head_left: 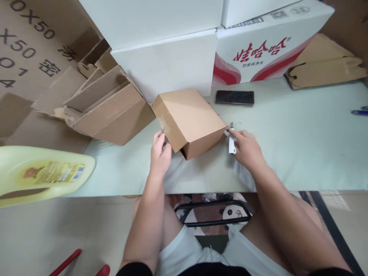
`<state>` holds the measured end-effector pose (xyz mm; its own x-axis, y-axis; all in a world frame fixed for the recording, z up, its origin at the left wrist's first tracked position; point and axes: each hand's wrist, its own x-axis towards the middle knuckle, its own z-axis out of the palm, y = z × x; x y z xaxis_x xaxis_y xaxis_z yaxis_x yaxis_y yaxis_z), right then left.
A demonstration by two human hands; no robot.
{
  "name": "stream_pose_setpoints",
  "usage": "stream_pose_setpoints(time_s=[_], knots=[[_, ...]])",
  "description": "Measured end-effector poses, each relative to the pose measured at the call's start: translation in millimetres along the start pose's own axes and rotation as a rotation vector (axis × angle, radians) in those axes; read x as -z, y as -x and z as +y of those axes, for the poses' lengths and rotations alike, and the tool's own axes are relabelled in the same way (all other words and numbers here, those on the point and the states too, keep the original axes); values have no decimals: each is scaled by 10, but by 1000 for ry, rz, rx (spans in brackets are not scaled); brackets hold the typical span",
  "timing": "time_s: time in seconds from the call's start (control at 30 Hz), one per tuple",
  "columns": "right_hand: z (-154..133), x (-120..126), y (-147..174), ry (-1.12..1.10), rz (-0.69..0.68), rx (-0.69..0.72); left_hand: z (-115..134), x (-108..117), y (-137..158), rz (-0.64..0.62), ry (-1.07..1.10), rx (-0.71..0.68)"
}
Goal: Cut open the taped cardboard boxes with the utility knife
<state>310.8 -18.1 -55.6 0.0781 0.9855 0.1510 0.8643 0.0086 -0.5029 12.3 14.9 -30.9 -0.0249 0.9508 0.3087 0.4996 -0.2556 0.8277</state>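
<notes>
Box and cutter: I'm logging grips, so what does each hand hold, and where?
Left hand touches the box at its left corner. Right hand grips the white cutter by its handle.

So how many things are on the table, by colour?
Brown: 1, the small cardboard box touched by the left hand
White: 1, the small tool in the right hand
Black: 1, the phone
Blue: 1, the pen
Total: 4

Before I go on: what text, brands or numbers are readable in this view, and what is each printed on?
"娃哈哈", upside down in red: white carton.
"饮用纯净水", small line beneath it: same carton.
"0X50", "X50", "01", "4", cut off at the frame edge, plus partly legible characters: brown cardboard sheet.
Yellow bottle label: too small to read.
Small cardboard box between the hands: no text.
</notes>
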Motion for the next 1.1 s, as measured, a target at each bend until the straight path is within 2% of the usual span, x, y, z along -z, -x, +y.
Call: stream_pose_setpoints(time_s=[0.1, 0.27, 0.53, 0.67, 0.77, 0.97, 1.1], knots=[[33, -43, 7, -29, 49, 20, -24, 17, -4, -37, -18, 69], [15, -39, -12, -234, 35, 81, -164, 6, -19, 101, 137, 205], [-127, 90, 15, -508, -49, 257, -27, -97, 36, 101, 386, 93], [-207, 159, 71, -676, -126, 281, -85, -54, 32, 162, 339, 5], [-252, 177, 96, -740, -190, 296, -73, -41, 30, 109, 244, -27], [-255, 128, 131, -729, -199, 264, 110, -71, 58, 89, 119, 9], [-248, 83, 158, -807, -198, 235, 117, -80, 69, 116, 112, 57]])
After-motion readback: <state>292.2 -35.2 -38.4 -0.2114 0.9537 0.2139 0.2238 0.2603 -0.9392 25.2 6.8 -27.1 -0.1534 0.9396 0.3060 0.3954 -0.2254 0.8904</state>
